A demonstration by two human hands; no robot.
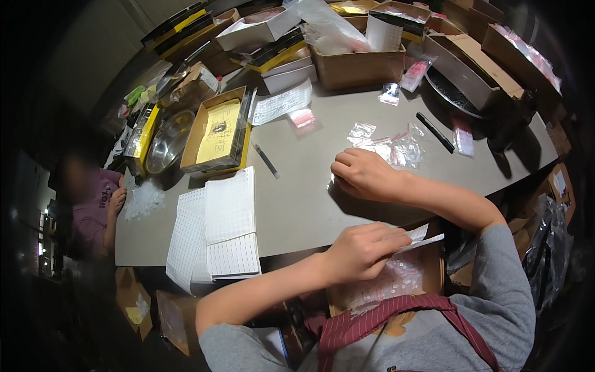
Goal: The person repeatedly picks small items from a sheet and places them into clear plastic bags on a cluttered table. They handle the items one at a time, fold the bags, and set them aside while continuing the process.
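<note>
My left hand (362, 253) is closed around a folded white paper sheet (423, 240), over an open cardboard box (434, 273) at my lap. Inside that box lie clear small bags (396, 279) with little round pale pieces. Farther forward, my right hand (365, 175) rests low over the table with its fingers curled together. A faint glint shows by its fingertips, but what they pinch is hidden. Just beyond this hand lies a loose pile of small clear zip bags (396, 149) with red strips.
Printed label sheets (230, 214) hang over the table's near edge at left. A pen (266, 161), a black marker (435, 132), a yellow-lined box (220, 133) and a metal bowl (167, 149) lie around. Boxes (356, 67) crowd the back. Another person (96, 204) is at far left.
</note>
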